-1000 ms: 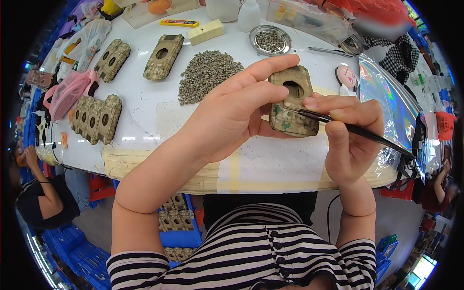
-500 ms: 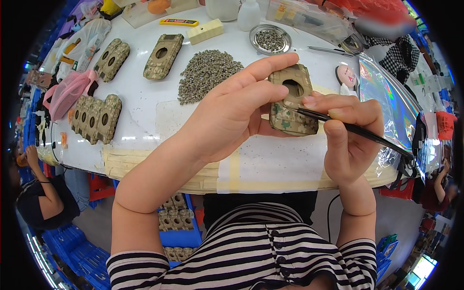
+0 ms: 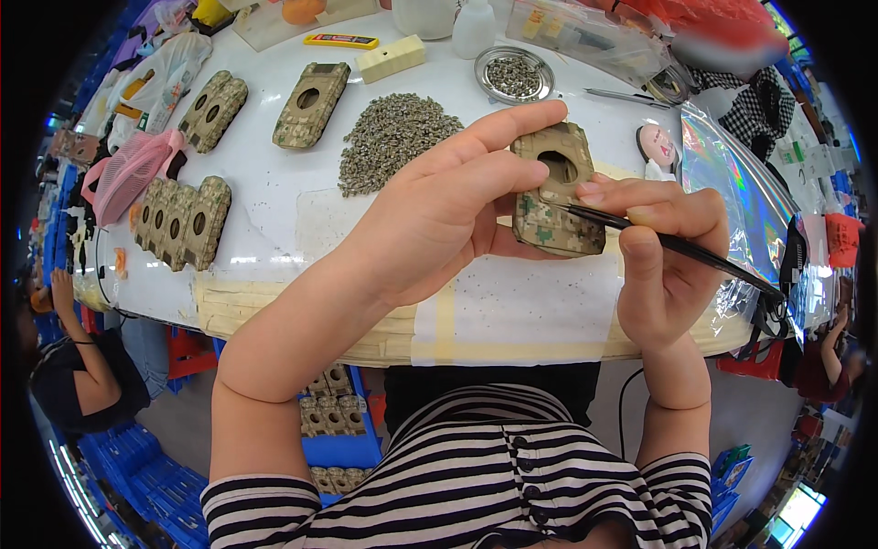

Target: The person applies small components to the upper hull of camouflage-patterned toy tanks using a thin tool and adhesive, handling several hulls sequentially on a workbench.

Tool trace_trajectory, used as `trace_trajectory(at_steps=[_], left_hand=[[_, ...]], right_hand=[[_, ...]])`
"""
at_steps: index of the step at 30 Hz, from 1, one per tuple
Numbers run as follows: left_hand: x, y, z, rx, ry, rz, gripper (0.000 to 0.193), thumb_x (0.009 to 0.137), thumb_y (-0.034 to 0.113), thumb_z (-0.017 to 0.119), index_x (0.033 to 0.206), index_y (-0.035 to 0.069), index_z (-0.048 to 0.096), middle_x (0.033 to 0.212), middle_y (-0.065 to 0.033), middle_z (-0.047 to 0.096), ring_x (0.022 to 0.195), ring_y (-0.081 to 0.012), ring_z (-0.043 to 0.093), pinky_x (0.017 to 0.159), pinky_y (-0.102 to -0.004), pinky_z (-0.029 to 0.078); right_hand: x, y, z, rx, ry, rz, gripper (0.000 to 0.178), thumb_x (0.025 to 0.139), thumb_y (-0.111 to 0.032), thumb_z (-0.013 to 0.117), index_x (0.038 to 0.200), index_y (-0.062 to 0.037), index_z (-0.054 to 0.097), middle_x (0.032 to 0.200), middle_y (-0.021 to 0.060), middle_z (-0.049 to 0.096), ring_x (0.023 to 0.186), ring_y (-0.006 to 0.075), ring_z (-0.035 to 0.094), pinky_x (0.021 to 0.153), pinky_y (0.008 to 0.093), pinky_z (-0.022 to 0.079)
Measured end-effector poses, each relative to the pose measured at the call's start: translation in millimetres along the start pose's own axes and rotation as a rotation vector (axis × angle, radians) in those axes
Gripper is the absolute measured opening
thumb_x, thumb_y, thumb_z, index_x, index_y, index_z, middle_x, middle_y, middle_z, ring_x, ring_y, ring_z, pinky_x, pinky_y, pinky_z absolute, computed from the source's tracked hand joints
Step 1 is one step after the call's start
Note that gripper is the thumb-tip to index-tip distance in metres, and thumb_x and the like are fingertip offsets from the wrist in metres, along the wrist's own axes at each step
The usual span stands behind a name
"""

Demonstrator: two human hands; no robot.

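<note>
My left hand (image 3: 448,201) is closed around a camouflage-patterned plastic shell (image 3: 558,224), holding it tilted above the table. A round opening shows in the shell, with my left thumb at its edge. In my right hand (image 3: 672,247) is a pair of black tweezers (image 3: 695,252), pinched between thumb and fingers. The tips reach the shell's face just below the opening; whether they grip anything is too small to tell. My right fingertips rest against the shell's side. Left of the shell lies a heap of small metal parts (image 3: 393,137).
More camouflage shells (image 3: 312,105) lie on the white table (image 3: 265,192) at the left. A round metal dish (image 3: 514,75) of small parts, a cream block (image 3: 391,59) and a white bottle (image 3: 474,32) stand at the back. Clear plastic film (image 3: 741,210) covers the right side.
Almost nothing has moved. The tweezers and my right hand have shifted very slightly, and the shell stays in my left hand.
</note>
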State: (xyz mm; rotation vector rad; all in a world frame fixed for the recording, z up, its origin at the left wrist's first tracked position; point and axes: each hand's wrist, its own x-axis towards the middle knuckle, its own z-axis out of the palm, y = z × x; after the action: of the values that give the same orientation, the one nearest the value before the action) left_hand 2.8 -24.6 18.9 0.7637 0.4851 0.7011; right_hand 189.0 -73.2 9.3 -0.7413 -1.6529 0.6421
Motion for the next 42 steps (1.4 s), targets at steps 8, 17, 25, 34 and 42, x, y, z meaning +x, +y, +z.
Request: trace_trajectory(at_steps=[8, 17, 25, 34, 42], left_hand=[[-0.8, 0.2, 0.0, 0.01, -0.011, 0.002, 0.049, 0.092, 0.011, 0.046, 0.139, 0.004, 0.035, 0.117, -0.0097, 0.054, 0.102, -0.017, 0.057, 0.086, -0.0386, 0.054], [0.1, -1.3, -0.6, 0.013, -0.018, 0.008, 0.05, 0.092, 0.011, 0.046, 0.14, 0.003, 0.033, 0.118, -0.0104, 0.054, 0.103, -0.0177, 0.057, 0.086, -0.0395, 0.053], [-0.5, -0.7, 0.4, 0.003, -0.008, 0.011, 0.051, 0.092, 0.011, 0.046, 0.141, 0.003, 0.032, 0.117, -0.01, 0.055, 0.103, -0.0173, 0.057, 0.086, -0.0391, 0.053], [-0.9, -1.6, -0.2, -0.006, 0.001, 0.018, 0.052, 0.092, 0.011, 0.046, 0.141, 0.001, 0.031, 0.117, -0.0106, 0.055, 0.103, -0.0181, 0.057, 0.086, -0.0397, 0.054], [-3.1, 3.0, 2.2, -0.056, -0.025, 0.0, 0.055, 0.093, 0.011, 0.044, 0.142, -0.003, 0.023, 0.122, -0.0143, 0.05, 0.105, -0.0226, 0.058, 0.089, -0.0455, 0.053]], right_hand=[[-0.4, 0.4, 0.3, -0.002, -0.003, 0.0, 0.018, 0.086, -0.002, 0.063, 0.094, -0.0007, 0.047, 0.092, 0.0154, 0.064, 0.091, 0.0235, 0.064, 0.088, 0.0375, 0.048], [-1.3, 0.3, 1.1, 0.006, 0.009, 0.0, 0.018, 0.086, -0.002, 0.063, 0.095, -0.0004, 0.048, 0.093, 0.0155, 0.064, 0.091, 0.0239, 0.064, 0.089, 0.0377, 0.048], [-0.6, 0.8, 2.0, 0.002, 0.004, -0.014, 0.017, 0.086, 0.0, 0.062, 0.095, 0.0, 0.047, 0.094, 0.016, 0.064, 0.092, 0.0239, 0.064, 0.089, 0.0371, 0.048], [-1.2, 1.6, 1.4, -0.005, -0.007, -0.014, 0.018, 0.086, -0.001, 0.062, 0.095, -0.0002, 0.047, 0.093, 0.0161, 0.064, 0.092, 0.0239, 0.064, 0.09, 0.0378, 0.048], [0.2, 2.3, 0.1, 0.061, 0.021, 0.005, 0.017, 0.088, -0.002, 0.06, 0.097, 0.0001, 0.045, 0.093, 0.0168, 0.063, 0.093, 0.0243, 0.063, 0.09, 0.0386, 0.048]])
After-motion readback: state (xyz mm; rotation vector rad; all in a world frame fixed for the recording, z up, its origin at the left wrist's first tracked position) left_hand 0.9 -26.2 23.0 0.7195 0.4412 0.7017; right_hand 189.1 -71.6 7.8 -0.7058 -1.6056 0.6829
